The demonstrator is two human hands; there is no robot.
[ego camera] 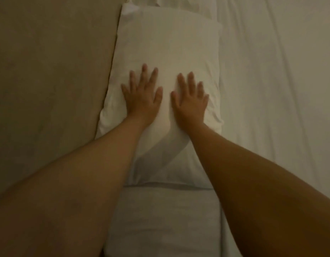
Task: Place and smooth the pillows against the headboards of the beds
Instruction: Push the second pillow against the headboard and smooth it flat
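A white pillow (167, 43) lies lengthwise in the middle of the view, its long left edge against the beige headboard (49, 71). My left hand (142, 95) and my right hand (191, 99) both lie flat on the pillow, palms down, fingers spread, side by side and a little apart. Each presses into the fabric, and creases fan out around them. A second white pillow (164, 219) lies closer to me, end to end with the first, between my forearms. Neither hand grips anything.
The white bed sheet (280, 89) covers the mattress to the right of the pillows, with long soft wrinkles. More white bedding (179, 2) shows at the top edge, beyond the first pillow.
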